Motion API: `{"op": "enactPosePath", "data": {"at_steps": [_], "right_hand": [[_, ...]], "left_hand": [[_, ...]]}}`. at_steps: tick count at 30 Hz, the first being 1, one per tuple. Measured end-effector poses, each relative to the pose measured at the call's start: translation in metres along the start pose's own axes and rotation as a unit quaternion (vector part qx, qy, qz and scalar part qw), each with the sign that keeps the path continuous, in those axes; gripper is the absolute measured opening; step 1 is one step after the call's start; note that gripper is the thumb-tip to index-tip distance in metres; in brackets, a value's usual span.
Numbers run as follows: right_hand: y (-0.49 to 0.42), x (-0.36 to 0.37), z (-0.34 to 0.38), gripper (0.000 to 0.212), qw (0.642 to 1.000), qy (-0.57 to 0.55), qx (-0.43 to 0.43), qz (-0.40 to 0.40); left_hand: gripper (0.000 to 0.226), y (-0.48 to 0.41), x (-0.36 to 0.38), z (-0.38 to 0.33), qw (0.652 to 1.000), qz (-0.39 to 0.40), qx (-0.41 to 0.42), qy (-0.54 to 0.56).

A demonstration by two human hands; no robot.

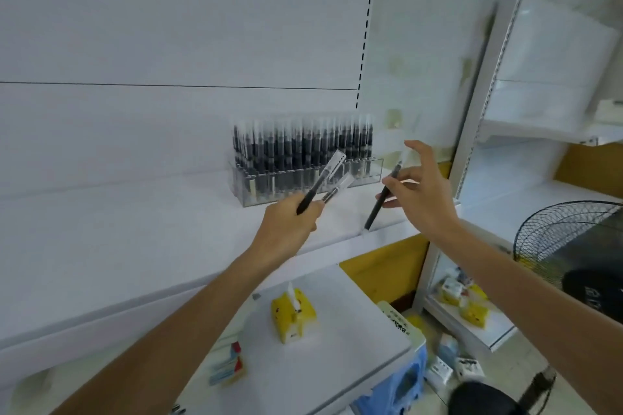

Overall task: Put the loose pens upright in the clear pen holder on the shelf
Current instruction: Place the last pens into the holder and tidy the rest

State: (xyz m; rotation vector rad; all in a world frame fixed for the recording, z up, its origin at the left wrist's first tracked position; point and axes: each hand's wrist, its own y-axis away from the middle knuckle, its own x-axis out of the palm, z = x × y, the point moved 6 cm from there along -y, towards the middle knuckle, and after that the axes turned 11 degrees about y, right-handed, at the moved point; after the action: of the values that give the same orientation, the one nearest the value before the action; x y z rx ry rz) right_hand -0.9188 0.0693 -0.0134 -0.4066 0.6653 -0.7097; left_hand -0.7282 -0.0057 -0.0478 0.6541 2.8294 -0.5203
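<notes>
three loose pens held just in front of the pen holder [376,169]

nearest, well below the pen holder, a yellow tissue box [294,313] stands on a lower white surface, and a black fan [569,239] sits off to its right. closer to the holder, the left hand [290,224] is curled round the dark lower ends of two pens [324,179]; both slant up and to the right, their clear caps overlapping the holder's front wall. to the holder's right, the right hand [421,192] pinches a single pen [381,199] between thumb and fingertips, its other fingers spread. this pen runs steeply, top leaning right, lower tip at the front edge of the shelf [135,229]; i cannot tell whether the tip touches. farthest, the clear holder stands on the shelf against the back panel, packed with upright dark pens, blurred.
</notes>
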Motion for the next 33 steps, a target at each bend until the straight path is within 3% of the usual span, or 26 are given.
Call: {"op": "enactPosePath", "data": {"at_steps": [6,10,13,17,21,33], "right_hand": [[-0.035,0.014,-0.016,0.061,0.999,0.009,-0.031,-0.031],[-0.067,0.014,-0.016,0.057,0.998,0.02,-0.049,-0.033],[-0.092,0.011,-0.016,0.056,0.997,0.002,-0.063,-0.035],[-0.12,0.013,-0.015,0.059,0.992,0.016,-0.114,-0.058],[-0.142,0.026,-0.013,0.06,0.987,-0.01,-0.16,-0.024],[-0.168,0.061,-0.004,0.06,0.958,-0.013,-0.277,0.075]], "left_hand": [[0.027,-0.039,0.006,-0.008,0.996,-0.001,0.035,-0.076],[0.036,-0.066,0.013,-0.012,0.997,-0.02,0.032,-0.062],[0.03,-0.078,0.021,-0.009,0.999,-0.015,0.008,-0.033],[0.016,-0.085,0.024,-0.006,0.997,-0.013,0.009,-0.073],[0.019,-0.086,0.022,-0.008,0.992,-0.063,0.033,-0.1],[0.031,-0.077,0.023,0.004,0.978,-0.196,-0.014,-0.073]]}}
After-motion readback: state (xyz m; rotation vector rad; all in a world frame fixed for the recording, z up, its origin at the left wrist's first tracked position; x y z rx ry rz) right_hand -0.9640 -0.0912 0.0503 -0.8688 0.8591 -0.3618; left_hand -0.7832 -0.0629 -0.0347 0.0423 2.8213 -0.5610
